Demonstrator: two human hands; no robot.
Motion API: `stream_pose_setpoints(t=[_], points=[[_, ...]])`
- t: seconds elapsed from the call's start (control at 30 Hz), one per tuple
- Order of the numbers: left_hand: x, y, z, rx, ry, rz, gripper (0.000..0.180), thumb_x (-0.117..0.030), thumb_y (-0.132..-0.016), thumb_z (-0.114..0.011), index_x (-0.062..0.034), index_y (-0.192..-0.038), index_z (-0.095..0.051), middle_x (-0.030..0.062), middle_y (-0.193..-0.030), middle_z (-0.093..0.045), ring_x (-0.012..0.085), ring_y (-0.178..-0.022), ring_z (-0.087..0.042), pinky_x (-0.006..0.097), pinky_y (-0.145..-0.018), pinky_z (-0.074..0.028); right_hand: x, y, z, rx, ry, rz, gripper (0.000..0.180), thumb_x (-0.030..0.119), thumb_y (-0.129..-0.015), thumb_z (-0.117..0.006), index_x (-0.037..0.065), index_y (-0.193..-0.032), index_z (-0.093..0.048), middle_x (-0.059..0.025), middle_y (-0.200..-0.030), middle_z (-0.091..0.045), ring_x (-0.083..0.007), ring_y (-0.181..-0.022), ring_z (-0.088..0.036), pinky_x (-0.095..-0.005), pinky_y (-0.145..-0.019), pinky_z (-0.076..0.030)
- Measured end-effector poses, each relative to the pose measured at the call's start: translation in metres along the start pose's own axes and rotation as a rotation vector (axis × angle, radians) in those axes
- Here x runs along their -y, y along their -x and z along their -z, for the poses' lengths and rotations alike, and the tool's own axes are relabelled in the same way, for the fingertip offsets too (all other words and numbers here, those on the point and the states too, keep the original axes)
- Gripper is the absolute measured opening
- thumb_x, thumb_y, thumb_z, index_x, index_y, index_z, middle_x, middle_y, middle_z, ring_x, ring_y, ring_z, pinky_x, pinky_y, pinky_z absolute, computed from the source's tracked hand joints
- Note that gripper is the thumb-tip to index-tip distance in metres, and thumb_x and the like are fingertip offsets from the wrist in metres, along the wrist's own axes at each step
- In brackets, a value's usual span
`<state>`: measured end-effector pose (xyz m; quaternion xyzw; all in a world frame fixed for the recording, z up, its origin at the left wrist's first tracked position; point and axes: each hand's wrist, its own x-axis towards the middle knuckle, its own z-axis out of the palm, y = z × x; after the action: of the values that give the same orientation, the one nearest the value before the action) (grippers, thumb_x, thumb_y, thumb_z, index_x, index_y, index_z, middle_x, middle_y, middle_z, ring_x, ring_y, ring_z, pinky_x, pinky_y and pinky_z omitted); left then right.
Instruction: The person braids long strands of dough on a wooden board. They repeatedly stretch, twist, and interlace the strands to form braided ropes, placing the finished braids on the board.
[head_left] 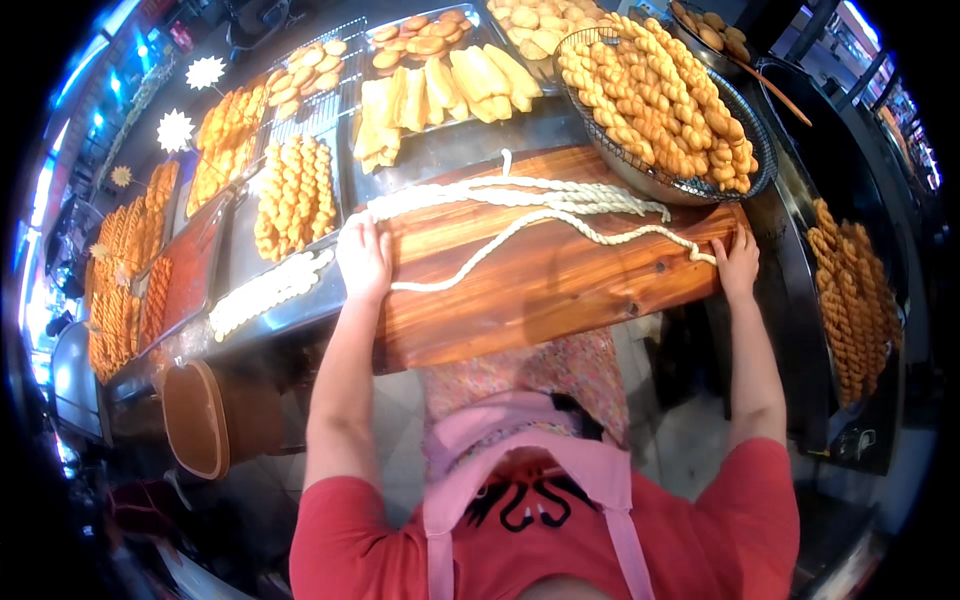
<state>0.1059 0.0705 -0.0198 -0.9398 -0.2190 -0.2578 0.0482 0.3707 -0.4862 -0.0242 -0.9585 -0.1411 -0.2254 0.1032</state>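
A long twisted strand of pale raw dough [570, 222] runs across a reddish-brown wooden board [545, 280], its ends near my two hands. My left hand [366, 255] lies flat over the board's left edge, fingers stretched out, and covers the strand's left end. At the board's right edge, my right hand [738, 262] rests with its fingers apart, the thumb side touching the strand's right end. Behind that strand, several more dough ropes [520, 192] lie side by side, reaching toward my left hand. A short dough piece [506, 161] sticks up at the board's far edge.
A black wire basket [765, 165] of fried dough twists [660, 100] overlaps the board's far right corner. Fried dough sticks [440, 92] and round cakes [420, 38] fill trays beyond. Pale raw twists [270, 293] lie left of my left hand. A brown bin [205, 420] stands lower left.
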Motion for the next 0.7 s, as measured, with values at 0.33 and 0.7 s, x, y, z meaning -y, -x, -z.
stream_pose_setpoints(t=[0.33, 0.7], points=[[0.017, 0.108, 0.061, 0.055, 0.286, -0.251, 0.025, -0.004, -0.081, -0.061, -0.0048, -0.106, -0.063, 0.0124, -0.100, -0.062, 0.0298, -0.090, -0.058, 0.037, -0.076, -0.050, 0.039, 0.007, 0.031, 0.058, -0.410, 0.015, 0.020, 0.017, -0.096, -0.051, 0.000, -0.087, -0.045, -0.0244, -0.082, -0.058, -0.0420, -0.078, -0.058, -0.0458, -0.061, -0.043], [0.002, 0.125, 0.083, 0.491, 0.094, -0.218, 0.063, -0.030, -0.087, -0.055, -0.0057, -0.142, -0.034, 0.0162, -0.146, -0.030, 0.0338, -0.137, -0.023, 0.052, -0.109, -0.016, 0.005, 0.031, 0.031, 0.193, -0.098, 0.231, 0.024, 0.019, -0.090, -0.057, 0.007, -0.110, -0.063, -0.0105, -0.114, -0.062, -0.0261, -0.121, -0.047, -0.0484, -0.105, -0.029]])
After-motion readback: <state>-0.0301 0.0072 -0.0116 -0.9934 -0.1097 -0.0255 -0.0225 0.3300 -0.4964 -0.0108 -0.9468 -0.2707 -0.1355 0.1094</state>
